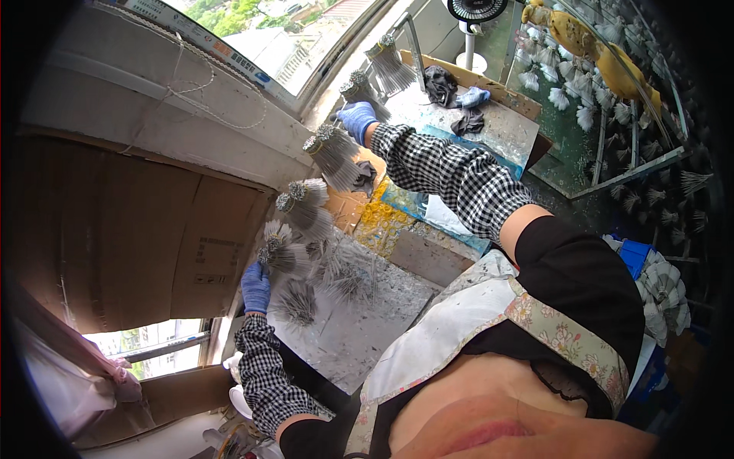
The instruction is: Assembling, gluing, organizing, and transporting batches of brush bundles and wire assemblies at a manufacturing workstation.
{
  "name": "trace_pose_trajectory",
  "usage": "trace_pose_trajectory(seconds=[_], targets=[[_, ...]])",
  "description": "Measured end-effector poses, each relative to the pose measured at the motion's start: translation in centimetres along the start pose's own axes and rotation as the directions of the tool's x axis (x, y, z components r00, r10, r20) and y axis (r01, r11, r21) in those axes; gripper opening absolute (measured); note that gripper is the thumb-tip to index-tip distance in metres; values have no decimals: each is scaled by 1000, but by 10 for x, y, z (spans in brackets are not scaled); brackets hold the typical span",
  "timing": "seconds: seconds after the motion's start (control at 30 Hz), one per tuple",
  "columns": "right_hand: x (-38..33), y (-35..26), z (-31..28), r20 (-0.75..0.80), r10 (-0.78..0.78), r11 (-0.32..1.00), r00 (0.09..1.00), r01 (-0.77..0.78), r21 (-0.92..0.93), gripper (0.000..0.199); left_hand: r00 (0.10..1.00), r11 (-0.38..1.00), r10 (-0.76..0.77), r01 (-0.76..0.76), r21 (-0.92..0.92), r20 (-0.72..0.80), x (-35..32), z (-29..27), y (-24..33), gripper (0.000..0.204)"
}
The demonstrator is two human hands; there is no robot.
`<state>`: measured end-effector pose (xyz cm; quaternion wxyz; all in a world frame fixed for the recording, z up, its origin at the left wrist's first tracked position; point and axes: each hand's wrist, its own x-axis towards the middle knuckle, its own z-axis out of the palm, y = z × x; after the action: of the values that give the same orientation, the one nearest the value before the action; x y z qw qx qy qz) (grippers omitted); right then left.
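Observation:
Both my hands wear blue gloves, with black-and-white checked sleeves. My left hand (256,288) is closed at the top end of the nearest bundle of thin grey rods (284,256), its fingertips partly hidden against it. Farther along the window side, my right hand (356,121) has its fingers pressed together; what they pinch is too small to make out. It sits between a bundle with a round tied top (336,161) and another grey bundle (365,93) behind. One more bundle (308,210) leans between my hands. Loose grey rods (297,302) lie on the worktable (344,344).
A window ledge (176,99) and a cardboard sheet (138,237) border the left. Dark cloths (441,84) and a blue glove (472,97) lie at the far end. Beyond stand a fan (475,9) and a metal rack (627,180) beside many white tufted bundles.

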<state>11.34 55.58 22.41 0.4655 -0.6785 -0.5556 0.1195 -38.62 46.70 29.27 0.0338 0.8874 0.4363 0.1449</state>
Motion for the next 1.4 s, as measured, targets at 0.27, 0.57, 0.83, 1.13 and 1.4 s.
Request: trace_pose_trajectory(seconds=[0.27,0.57,0.83,1.13,1.4], targets=[[-59,-23,9,162,-61,962,985,102,-255,26,979,988,-72,43,151,191,-21,-31,-22,22],[-96,-88,-67,314,744,294,590,-711,639,12,958,994,98,-79,-81,268,62,-39,-24,21],[-197,-105,-188,33,820,442,572,-668,599,36,866,859,419,-281,-428,272,146,60,4,20],[-365,-182,-343,-500,805,584,320,-278,762,27,595,594,786,-651,-473,167,177,54,199,19],[-484,-251,-442,-659,748,652,80,-276,706,22,433,387,897,-679,-623,85,162,27,397,11]])
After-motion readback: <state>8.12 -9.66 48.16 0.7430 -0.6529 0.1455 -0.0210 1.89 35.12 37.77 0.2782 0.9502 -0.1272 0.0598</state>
